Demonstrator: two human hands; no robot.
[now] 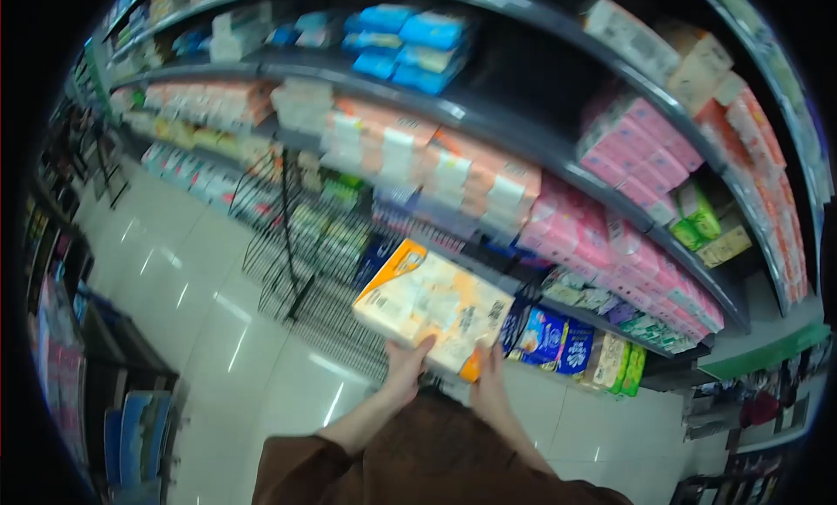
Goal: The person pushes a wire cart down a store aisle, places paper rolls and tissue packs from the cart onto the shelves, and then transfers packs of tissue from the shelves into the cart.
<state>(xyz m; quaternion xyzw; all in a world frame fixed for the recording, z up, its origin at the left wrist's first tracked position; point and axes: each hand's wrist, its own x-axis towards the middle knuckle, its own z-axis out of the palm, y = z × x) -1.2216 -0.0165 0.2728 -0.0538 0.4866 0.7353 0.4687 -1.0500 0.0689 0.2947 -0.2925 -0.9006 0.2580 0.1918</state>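
Between both hands, in front of my body, is a white and orange tissue pack (440, 305), tilted with its printed face up. My left hand (407, 366) grips its near edge at the left, thumb lying on top. At the near right corner my right hand (490, 374) holds the pack from the side. The fingers underneath are hidden by the pack. Just beyond it stands a black wire rack (288, 270), and blue packs (549, 339) lie on the low shelf to the right.
Store shelves (514, 104) curve across the view, stocked with peach packs (479, 174), pink packs (641, 139) and blue packs (410, 39). Glossy tiled floor (205, 287) stretches along the aisle at left. A dark display stand (113, 357) is at lower left.
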